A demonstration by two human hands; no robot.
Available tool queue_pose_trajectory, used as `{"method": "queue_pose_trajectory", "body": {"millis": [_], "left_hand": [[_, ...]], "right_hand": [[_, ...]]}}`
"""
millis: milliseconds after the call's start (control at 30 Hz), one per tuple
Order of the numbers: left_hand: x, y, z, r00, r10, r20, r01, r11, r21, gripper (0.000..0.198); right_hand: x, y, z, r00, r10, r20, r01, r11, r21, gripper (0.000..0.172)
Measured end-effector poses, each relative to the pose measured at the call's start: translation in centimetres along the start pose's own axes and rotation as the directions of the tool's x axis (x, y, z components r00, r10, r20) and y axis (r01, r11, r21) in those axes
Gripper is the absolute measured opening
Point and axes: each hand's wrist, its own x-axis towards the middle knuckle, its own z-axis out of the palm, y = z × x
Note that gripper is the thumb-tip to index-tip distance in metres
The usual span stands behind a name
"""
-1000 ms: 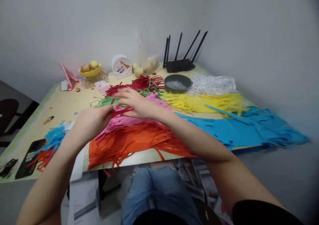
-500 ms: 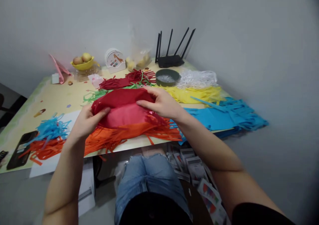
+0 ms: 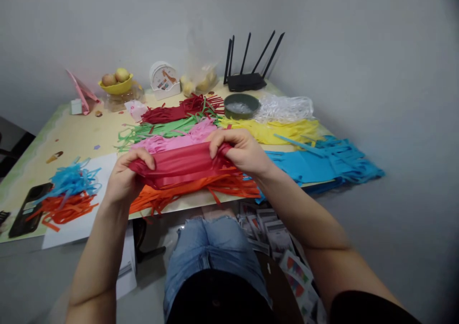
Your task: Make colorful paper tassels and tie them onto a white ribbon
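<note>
I hold a dark red fringed paper sheet (image 3: 182,163) stretched between both hands, just above the table's near edge. My left hand (image 3: 124,180) is closed on its left end. My right hand (image 3: 240,151) is closed on its right end, fingers curled over the top. Under the sheet lies orange fringed paper (image 3: 190,190), with pink fringed paper (image 3: 172,141) just behind it. Green strips (image 3: 158,130) and more dark red strips (image 3: 172,113) lie farther back.
Yellow strips (image 3: 276,130) and blue fringed paper (image 3: 322,159) lie to the right. A green bowl (image 3: 242,106), clear plastic (image 3: 287,107), a router (image 3: 247,80), a clock (image 3: 163,80) and a fruit bowl (image 3: 116,84) stand at the back. Blue and orange scraps (image 3: 68,192) and a phone (image 3: 28,216) lie left.
Both hands lifted the dark red sheet off the pile, then drew it toward me and bunched it into a narrower band. The pink paper behind it now shows.
</note>
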Motion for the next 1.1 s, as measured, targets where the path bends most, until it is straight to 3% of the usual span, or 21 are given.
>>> {"method": "queue_pose_trajectory", "body": {"millis": [133,200,300,367,500,600,633,733,800,867,967,1033,1100], "left_hand": [[-0.3,-0.7,-1.2,0.994,0.074,0.077,-0.086,0.982,0.168,0.012],[-0.3,-0.5,-2.1,0.974,0.123,0.191,-0.174,0.943,0.282,0.019],[-0.2,0.6,-2.9,0.892,0.095,0.443,-0.292,0.868,0.402,0.037],[-0.1,1.5,-3.0,0.836,0.041,0.547,-0.339,0.822,0.457,0.036],[-0.3,2.7,-2.3,0.843,0.030,0.536,-0.404,0.694,0.596,0.018],[-0.5,2.6,-2.0,0.857,0.084,0.509,-0.455,0.588,0.669,0.012],[-0.6,2.5,-2.0,0.856,0.098,0.508,-0.473,0.547,0.691,0.013],[-0.9,2.3,-1.7,0.838,0.123,0.532,-0.533,0.395,0.748,0.013],[-1.2,2.3,-1.2,0.802,0.129,0.583,-0.593,0.296,0.749,0.015],[-1.4,2.3,-0.7,0.759,0.132,0.638,-0.650,0.223,0.727,0.017],[-1.8,2.2,-0.6,0.731,0.138,0.669,-0.682,0.181,0.708,0.021],[-2.0,2.2,-1.5,0.752,0.093,0.653,-0.655,0.221,0.723,0.020],[-2.2,2.3,-2.7,0.783,0.017,0.622,-0.602,0.275,0.750,0.021]], "right_hand": [[0.0,-0.1,-0.9,0.994,-0.030,0.102,0.037,0.997,-0.063,0.023],[0.1,-0.2,-1.5,0.986,-0.069,0.150,0.081,0.994,-0.078,0.025],[0.3,-0.4,-1.9,0.980,-0.098,0.172,0.119,0.986,-0.120,0.035],[0.4,-0.7,-1.7,0.981,-0.090,0.171,0.121,0.976,-0.182,0.034],[0.6,-0.8,-2.3,0.973,-0.080,0.218,0.142,0.948,-0.284,0.028],[0.9,-0.1,-5.3,0.944,0.012,0.330,0.127,0.908,-0.398,0.020],[1.0,0.1,-6.5,0.947,0.049,0.319,0.116,0.872,-0.476,0.021],[1.1,-0.2,-8.3,0.999,-0.021,0.039,0.043,0.690,-0.722,0.032],[1.2,-0.9,-7.1,0.990,-0.137,-0.012,0.084,0.669,-0.739,0.037],[1.4,-1.4,-4.4,0.972,-0.159,0.175,0.235,0.740,-0.630,0.040],[2.3,-0.9,-0.4,0.914,-0.008,0.405,0.250,0.799,-0.547,0.032],[2.9,-0.4,0.8,0.882,0.155,0.446,0.170,0.778,-0.605,0.019],[3.3,-0.4,1.2,0.874,0.263,0.408,0.123,0.694,-0.710,0.017]]}}
